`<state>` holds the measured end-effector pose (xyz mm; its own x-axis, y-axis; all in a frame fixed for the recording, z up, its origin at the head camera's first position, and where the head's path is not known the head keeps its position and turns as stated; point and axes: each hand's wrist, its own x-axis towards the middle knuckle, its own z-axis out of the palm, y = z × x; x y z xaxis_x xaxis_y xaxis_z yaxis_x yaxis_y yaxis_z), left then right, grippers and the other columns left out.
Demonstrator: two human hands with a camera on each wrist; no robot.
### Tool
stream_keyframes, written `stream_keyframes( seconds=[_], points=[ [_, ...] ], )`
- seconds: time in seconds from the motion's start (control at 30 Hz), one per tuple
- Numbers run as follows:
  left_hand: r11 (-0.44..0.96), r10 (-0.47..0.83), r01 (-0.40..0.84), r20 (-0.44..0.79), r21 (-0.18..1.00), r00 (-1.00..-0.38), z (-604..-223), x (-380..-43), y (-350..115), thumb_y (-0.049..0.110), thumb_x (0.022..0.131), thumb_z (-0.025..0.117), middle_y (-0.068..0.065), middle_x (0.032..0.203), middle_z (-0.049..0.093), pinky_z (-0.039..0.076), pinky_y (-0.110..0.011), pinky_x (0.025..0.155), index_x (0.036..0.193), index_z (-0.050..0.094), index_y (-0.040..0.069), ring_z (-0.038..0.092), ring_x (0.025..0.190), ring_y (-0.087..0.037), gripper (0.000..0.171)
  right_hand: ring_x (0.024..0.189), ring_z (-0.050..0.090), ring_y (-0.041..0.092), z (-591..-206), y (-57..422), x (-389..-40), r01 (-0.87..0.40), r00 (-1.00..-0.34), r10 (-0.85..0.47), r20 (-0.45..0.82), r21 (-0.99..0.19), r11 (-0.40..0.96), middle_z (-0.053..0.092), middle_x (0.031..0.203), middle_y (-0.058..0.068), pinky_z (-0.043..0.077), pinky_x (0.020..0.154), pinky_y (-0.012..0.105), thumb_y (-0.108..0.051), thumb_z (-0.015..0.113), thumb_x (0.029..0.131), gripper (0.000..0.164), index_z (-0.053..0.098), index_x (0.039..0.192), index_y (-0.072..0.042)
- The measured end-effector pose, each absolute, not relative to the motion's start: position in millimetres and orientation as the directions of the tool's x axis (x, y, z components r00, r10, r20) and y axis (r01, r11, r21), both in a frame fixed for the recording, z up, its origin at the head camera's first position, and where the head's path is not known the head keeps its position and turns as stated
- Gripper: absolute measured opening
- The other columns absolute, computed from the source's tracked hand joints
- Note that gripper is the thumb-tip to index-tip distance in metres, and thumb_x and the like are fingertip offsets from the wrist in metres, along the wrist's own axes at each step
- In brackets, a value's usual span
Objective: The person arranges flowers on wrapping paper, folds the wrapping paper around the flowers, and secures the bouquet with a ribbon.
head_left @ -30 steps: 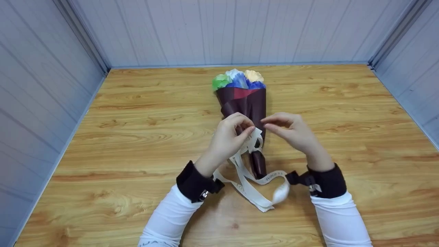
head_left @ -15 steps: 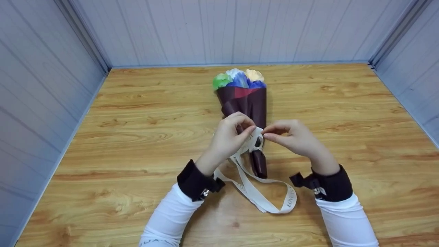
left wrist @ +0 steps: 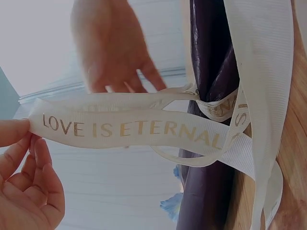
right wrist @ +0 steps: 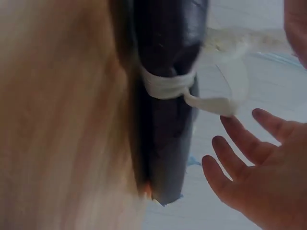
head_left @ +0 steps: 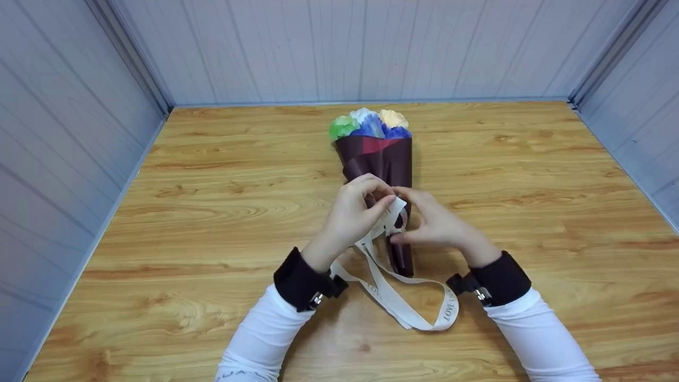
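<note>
A bouquet [head_left: 398,164] in dark maroon wrapping lies on the table, its green, white, blue and cream flowers [head_left: 370,126] pointing away from me. Cream ribbon [left wrist: 139,132] printed "LOVE IS ETERNAL" is tied round the wrapped stems [right wrist: 165,124]. My left hand [head_left: 347,216] pinches a stretch of this ribbon between thumb and index finger, pulled out from the knot. Over the stems, my right hand [head_left: 437,223] has its fingers spread apart beside the ribbon. In the right wrist view, one fingertip is at or very near a ribbon loop [right wrist: 213,104]; contact is unclear.
A long ribbon tail [head_left: 392,307] loops on the wooden table [head_left: 212,212] below the stems, close to my right wrist strap [head_left: 501,278]. Pale panel walls [head_left: 339,50] border the table at the back and both sides.
My right hand has moved left over the stems, and its thumb and fingers have spread from a pinch. The ribbon tail has settled rightward into a wider loop. My left hand stays put.
</note>
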<state>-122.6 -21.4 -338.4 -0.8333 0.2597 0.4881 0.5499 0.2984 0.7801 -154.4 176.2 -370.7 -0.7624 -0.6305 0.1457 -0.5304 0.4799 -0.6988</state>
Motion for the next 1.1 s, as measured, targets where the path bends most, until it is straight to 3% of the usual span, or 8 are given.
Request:
stream_keyframes(
  seconds=[0.17, 0.37, 0.5, 0.77, 0.97, 1.1],
  points=[
    [0.301, 0.264, 0.545, 0.481, 0.783, -0.836, -337.9, -123.0, -21.2, 0.005, 0.088, 0.065, -0.01, 0.086, 0.064, 0.051, -0.029, 0.067, 0.085, 0.069, -0.001, 0.058, 0.075, -0.015, 0.007, 0.123, 0.037, 0.036, -376.8, 168.0, -142.8, -0.587, -0.696, -0.713, 0.088, -0.641, 0.494, 0.044, 0.141, 0.015, 0.025, 0.102, 0.054, -0.028, 0.089, 0.057, 0.103, 0.035, 0.141, -0.002],
    [0.307, 0.27, 0.538, 0.47, 0.785, -0.84, -338.5, -124.0, -21.8, 0.005, 0.088, 0.065, -0.01, 0.086, 0.064, 0.052, -0.03, 0.068, 0.085, 0.069, -0.001, 0.058, 0.075, -0.015, 0.008, 0.121, 0.031, 0.041, -385.0, 157.8, -130.1, -0.564, -0.751, -0.66, 0.006, -0.525, 0.637, 0.038, 0.142, 0.019, 0.023, 0.094, 0.061, -0.032, 0.091, 0.053, 0.11, 0.032, 0.141, -0.002],
    [0.317, 0.268, 0.536, 0.468, 0.782, -0.842, -339.2, -123.4, -22.5, 0.005, 0.088, 0.065, -0.01, 0.086, 0.064, 0.051, -0.034, 0.066, 0.085, 0.069, 0.0, 0.056, 0.071, -0.014, 0.007, 0.122, 0.03, 0.043, -387.9, 152.6, -126.6, -0.561, -0.772, -0.636, -0.002, -0.468, 0.683, 0.039, 0.138, 0.022, 0.022, 0.096, 0.063, -0.033, 0.09, 0.055, 0.106, 0.033, 0.138, 0.0],
    [0.333, 0.275, 0.53, 0.458, 0.78, -0.846, -339.6, -123.2, -23.9, 0.006, 0.088, 0.065, -0.008, 0.086, 0.064, 0.045, -0.019, 0.063, 0.085, 0.069, 0.001, 0.056, 0.069, -0.014, 0.007, 0.122, 0.031, 0.042, -388.1, 147.7, -124.6, -0.554, -0.79, -0.613, -0.005, -0.423, 0.717, 0.041, 0.139, 0.023, 0.022, 0.097, 0.062, -0.034, 0.09, 0.054, 0.102, 0.039, 0.136, 0.001],
    [0.337, 0.28, 0.523, 0.447, 0.783, -0.85, -340.0, -122.7, -24.0, 0.006, 0.088, 0.065, -0.008, 0.086, 0.064, 0.046, -0.019, 0.062, 0.085, 0.069, 0.001, 0.055, 0.068, -0.012, 0.007, 0.117, 0.035, 0.038, -388.7, 149.3, -126.2, -0.571, -0.771, -0.636, 0.038, -0.483, 0.663, 0.044, 0.136, 0.021, 0.027, 0.096, 0.056, -0.032, 0.088, 0.056, 0.089, 0.047, 0.13, -0.003],
    [0.328, 0.28, 0.525, 0.449, 0.786, -0.848, -340.5, -122.1, -23.1, 0.005, 0.088, 0.065, -0.009, 0.086, 0.064, 0.048, -0.022, 0.064, 0.084, 0.069, 0.0, 0.056, 0.07, -0.012, 0.007, 0.119, 0.037, 0.04, -386.0, 157.5, -129.8, -0.589, -0.75, -0.653, 0.105, -0.555, 0.587, 0.047, 0.134, 0.022, 0.029, 0.098, 0.054, -0.028, 0.083, 0.066, 0.078, 0.046, 0.128, -0.001]
  ],
)
